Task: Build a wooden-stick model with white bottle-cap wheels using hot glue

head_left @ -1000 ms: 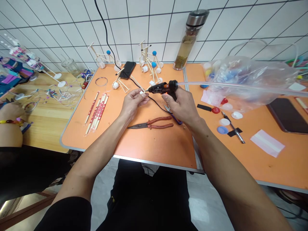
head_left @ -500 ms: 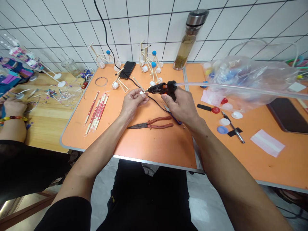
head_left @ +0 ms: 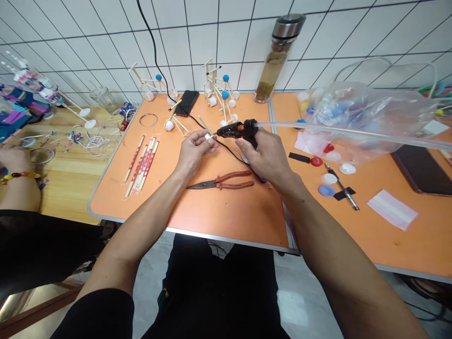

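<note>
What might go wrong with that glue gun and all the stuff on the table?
The left hand's fingertips pinch a small white piece right by the nozzle of the glue gun, so hot glue might touch the skin. The black cord runs under the gun, close to the pliers; if the right hand pulls back, it could snag.

Head view: the camera is looking forward and steeply down from the wearer's head, taking in both forearms at close range, the orange tabletop point(head_left: 226, 219) and the tiled wall point(head_left: 197, 37) beyond.
</note>
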Tool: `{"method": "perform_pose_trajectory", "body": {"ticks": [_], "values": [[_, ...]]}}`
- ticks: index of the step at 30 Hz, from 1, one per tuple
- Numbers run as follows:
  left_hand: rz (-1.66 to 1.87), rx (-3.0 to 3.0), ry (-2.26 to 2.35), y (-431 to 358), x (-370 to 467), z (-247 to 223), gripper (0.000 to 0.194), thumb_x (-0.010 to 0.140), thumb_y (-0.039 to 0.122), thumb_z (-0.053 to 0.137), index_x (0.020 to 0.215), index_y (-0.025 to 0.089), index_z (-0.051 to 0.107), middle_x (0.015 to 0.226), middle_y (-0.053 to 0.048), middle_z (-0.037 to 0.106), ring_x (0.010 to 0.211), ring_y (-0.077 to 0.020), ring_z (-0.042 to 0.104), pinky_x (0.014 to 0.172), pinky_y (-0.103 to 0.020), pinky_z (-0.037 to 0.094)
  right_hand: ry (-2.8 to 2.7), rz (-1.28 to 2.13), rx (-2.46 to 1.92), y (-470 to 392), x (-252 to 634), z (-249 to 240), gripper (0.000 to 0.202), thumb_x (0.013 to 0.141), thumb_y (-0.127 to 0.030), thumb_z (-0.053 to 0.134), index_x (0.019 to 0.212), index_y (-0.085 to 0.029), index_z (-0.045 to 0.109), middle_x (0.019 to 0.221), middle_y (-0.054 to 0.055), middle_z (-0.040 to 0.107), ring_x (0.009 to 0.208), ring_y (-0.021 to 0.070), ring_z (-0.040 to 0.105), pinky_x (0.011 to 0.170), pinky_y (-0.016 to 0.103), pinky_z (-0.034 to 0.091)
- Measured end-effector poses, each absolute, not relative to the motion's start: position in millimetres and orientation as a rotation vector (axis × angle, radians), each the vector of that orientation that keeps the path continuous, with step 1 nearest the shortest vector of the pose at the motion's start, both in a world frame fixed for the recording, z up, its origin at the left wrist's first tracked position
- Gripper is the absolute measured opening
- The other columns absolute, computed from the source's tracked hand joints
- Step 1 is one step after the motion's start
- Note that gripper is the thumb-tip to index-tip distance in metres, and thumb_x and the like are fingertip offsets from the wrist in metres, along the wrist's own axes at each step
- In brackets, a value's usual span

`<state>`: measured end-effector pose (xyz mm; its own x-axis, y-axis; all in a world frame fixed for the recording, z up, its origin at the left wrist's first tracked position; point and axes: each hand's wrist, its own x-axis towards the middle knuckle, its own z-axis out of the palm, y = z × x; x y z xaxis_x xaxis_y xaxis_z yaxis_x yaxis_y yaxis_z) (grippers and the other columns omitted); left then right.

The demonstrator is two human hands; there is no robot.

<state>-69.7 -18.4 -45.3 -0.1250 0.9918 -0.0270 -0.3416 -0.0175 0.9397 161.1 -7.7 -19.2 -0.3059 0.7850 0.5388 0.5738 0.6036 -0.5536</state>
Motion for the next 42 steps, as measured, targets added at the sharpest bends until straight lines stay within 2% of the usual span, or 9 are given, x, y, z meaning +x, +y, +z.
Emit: {"method": "perform_pose_trajectory", "body": {"ticks": [12, 20, 27, 32, 37, 42], "values": [[1.450, 0.888, 1.020, -16.9, -70.9, -47.4, 0.046, 0.072, 0.028, 0.106, 0.107, 0.021, 0.076, 0.103, -0.004, 0.085, 0.086, -0.0149, 0.082, 0.084, -0.027, 0.068, -2.029, 0.302, -1.072, -9.6, 159.5, -18.2, 0.060, 0.112, -0.068, 0.052, 0.132, -0.020, 0.083, 0.120, 0.016, 0.086, 0.107, 0.0372, 0.081, 0.089, 0.046, 0.060], [1.437, 0.929, 1.068, -18.5, -71.0, -46.6, 0.042, 0.076, 0.029, 0.103, 0.108, 0.021, 0.077, 0.107, -0.005, 0.086, 0.087, -0.0154, 0.082, 0.085, -0.029, 0.068, -2.036, 0.303, -1.069, -9.8, 158.3, -18.1, 0.056, 0.112, -0.062, 0.054, 0.132, -0.020, 0.085, 0.118, 0.015, 0.087, 0.105, 0.0360, 0.081, 0.091, 0.046, 0.061], [1.458, 0.938, 1.053, -18.8, -70.5, -46.9, 0.039, 0.078, 0.029, 0.102, 0.106, 0.022, 0.077, 0.109, -0.005, 0.086, 0.091, -0.0167, 0.084, 0.082, -0.028, 0.069, -2.011, 0.333, -1.044, -12.6, 156.4, -12.8, 0.056, 0.111, -0.066, 0.055, 0.127, -0.021, 0.085, 0.108, 0.014, 0.086, 0.103, 0.0362, 0.080, 0.092, 0.048, 0.061], [1.439, 0.908, 1.075, -18.6, -70.0, -45.1, 0.033, 0.083, 0.025, 0.098, 0.107, 0.021, 0.076, 0.109, -0.005, 0.087, 0.084, -0.0145, 0.083, 0.083, -0.028, 0.069, -1.907, 0.360, -1.042, -12.6, 158.1, -13.7, 0.063, 0.110, -0.075, 0.054, 0.125, -0.022, 0.084, 0.105, 0.013, 0.085, 0.099, 0.0348, 0.079, 0.088, 0.047, 0.062], [1.426, 0.856, 1.078, -16.3, -71.2, -44.3, 0.030, 0.087, 0.023, 0.095, 0.107, 0.021, 0.073, 0.107, -0.005, 0.088, 0.084, -0.0148, 0.084, 0.081, -0.026, 0.068, -1.817, 0.403, -1.102, -9.4, 162.1, -18.6, 0.067, 0.106, -0.082, 0.056, 0.124, -0.023, 0.083, 0.088, 0.008, 0.081, 0.077, 0.0291, 0.073, 0.074, 0.044, 0.059], [1.448, 0.820, 0.970, -14.1, -72.8, -44.7, 0.031, 0.085, 0.023, 0.097, 0.101, 0.020, 0.070, 0.100, -0.005, 0.088, 0.076, -0.0128, 0.083, 0.074, -0.022, 0.068, -1.844, 0.394, -1.100, -7.4, 162.4, -21.6, 0.066, 0.106, -0.081, 0.058, 0.123, -0.022, 0.083, 0.085, 0.006, 0.079, 0.072, 0.0259, 0.069, 0.070, 0.040, 0.056]]}}
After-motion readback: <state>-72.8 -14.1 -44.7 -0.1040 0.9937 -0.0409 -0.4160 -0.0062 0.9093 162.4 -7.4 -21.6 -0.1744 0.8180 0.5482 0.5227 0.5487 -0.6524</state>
